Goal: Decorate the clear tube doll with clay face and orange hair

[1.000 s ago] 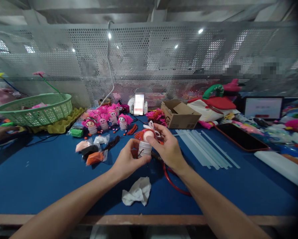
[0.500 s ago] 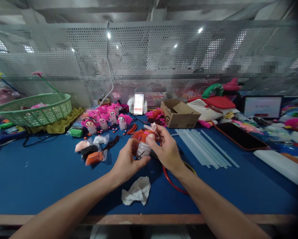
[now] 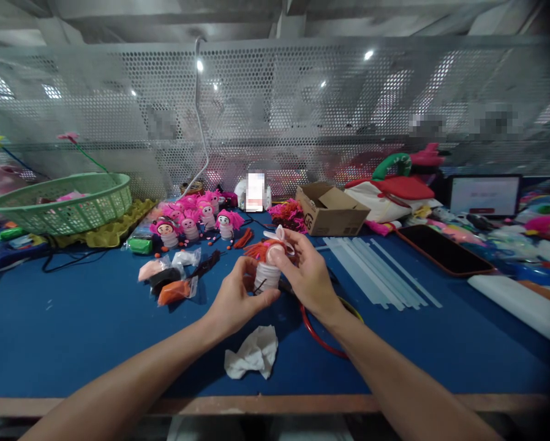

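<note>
A small doll [image 3: 267, 277] with a white ridged body and orange yarn hair is held upright above the blue table. My left hand [image 3: 238, 291] wraps round its body from the left, thumb in front. From the right, my right hand [image 3: 307, 272] presses its thumb on the doll's head, the fingers behind. A loop of white ribbon [image 3: 282, 236] stands up by the hair near my right fingers. The doll's face is hidden. Below the hands lies a crumpled white tissue [image 3: 253, 353].
Finished-looking pink-haired dolls [image 3: 190, 226] stand at the back left, near bagged clay pieces [image 3: 176, 291] and a green basket [image 3: 64, 205]. To the right are translucent glue sticks [image 3: 376, 272], a cardboard box [image 3: 334, 214] and a phone [image 3: 444, 251]. A red ring-shaped handle [image 3: 318, 340] lies by my right wrist.
The doll has shifted slightly right in my hands. More of the white ribbon loop shows above its hair. Both hands keep their hold.
</note>
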### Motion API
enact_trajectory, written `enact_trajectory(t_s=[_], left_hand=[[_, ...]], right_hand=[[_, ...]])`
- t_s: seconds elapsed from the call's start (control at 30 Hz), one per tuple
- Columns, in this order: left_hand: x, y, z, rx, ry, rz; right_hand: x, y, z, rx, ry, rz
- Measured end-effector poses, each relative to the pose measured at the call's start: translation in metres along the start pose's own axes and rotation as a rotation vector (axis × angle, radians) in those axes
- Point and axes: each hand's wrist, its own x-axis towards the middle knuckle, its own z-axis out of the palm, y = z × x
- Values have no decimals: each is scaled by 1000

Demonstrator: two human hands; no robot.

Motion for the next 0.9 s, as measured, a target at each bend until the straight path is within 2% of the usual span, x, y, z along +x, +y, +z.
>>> enact_trajectory(t_s=[0.23,0.73,0.9], left_hand=[[-1,1,1,148,50,28],[-1,0,3,130,38,21],[1,-3,2,48,31,-9]], right_hand=[[-1,2,2,-16,32,-22],[-2,1,4,-74,63,-16],[-2,1,3,-44,26,-40]])
